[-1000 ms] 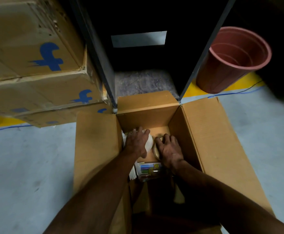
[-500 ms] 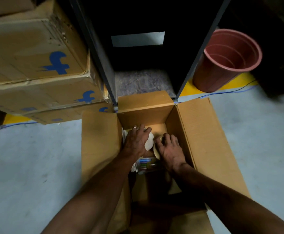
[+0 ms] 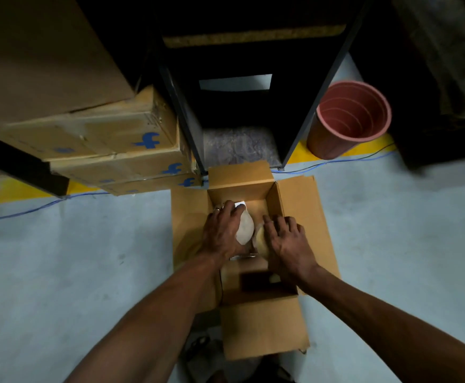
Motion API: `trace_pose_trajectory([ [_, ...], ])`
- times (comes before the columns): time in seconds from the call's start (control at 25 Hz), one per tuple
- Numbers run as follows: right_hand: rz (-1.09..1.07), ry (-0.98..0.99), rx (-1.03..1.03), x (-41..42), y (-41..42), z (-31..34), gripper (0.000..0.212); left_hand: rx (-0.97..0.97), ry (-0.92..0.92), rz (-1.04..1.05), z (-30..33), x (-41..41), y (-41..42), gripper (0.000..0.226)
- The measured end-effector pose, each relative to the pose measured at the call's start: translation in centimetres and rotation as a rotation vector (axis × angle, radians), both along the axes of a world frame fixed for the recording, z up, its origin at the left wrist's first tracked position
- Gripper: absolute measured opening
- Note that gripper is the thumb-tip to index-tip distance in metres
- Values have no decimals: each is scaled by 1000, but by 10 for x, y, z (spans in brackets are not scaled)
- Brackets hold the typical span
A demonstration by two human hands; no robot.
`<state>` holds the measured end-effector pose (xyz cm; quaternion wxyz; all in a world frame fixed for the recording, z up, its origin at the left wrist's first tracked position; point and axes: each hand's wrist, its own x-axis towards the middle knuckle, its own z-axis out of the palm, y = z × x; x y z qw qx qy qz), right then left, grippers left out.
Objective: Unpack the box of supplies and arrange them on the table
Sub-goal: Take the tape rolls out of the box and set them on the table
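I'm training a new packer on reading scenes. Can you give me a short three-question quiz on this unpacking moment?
1. True or false: both hands are inside the open box.
2. Which hand grips the white roll? A) left B) right
3. What stands on the floor right of the dark rack?

Key:
1. True: left hand and right hand are in it.
2. A; the right hand rests on a tan roll.
3. A pink pot.
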<state>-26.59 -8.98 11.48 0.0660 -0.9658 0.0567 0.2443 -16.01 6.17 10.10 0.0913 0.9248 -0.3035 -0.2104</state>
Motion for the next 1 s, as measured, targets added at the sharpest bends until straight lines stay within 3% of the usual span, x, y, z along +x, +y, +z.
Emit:
trace_pose_trajectory([
  [0.56, -58, -108, 136, -21, -4, 251, 116, -43, -5, 59, 253, -37, 26, 106],
  [1.0, -20, -224, 160, -14, -19, 399, 116, -52, -99, 212, 426, -47, 43, 105],
])
